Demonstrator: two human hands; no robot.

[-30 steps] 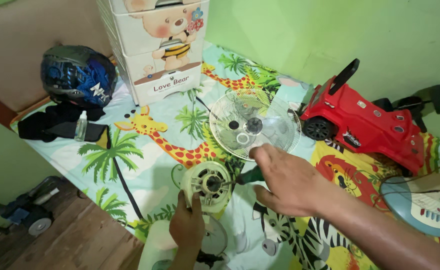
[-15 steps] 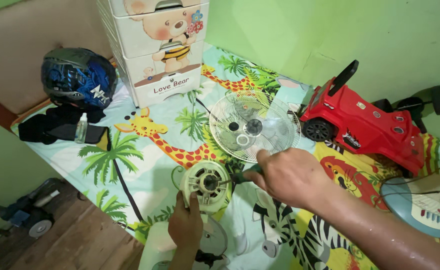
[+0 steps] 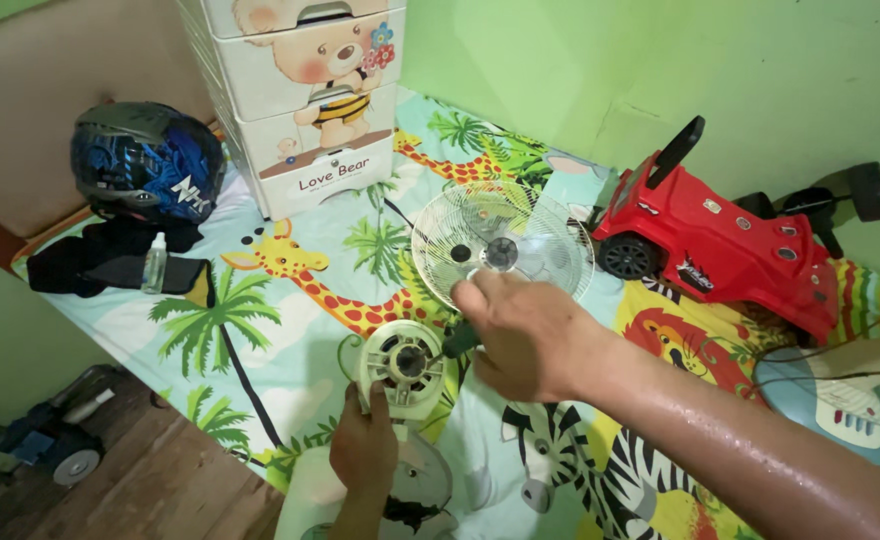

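Right hand (image 3: 530, 335) now lower, fist closed on screwdriver (image 3: 457, 341) at fan motor housing (image 3: 403, 362); left hand (image 3: 365, 445) gripping beneath. Animal-print mat (image 3: 290, 330), green walls.

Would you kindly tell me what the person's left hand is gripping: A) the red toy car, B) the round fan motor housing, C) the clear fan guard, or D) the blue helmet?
B: the left hand grips the lower edge of the round fan motor housing, while the right hand brings a dark-handled tool to it.
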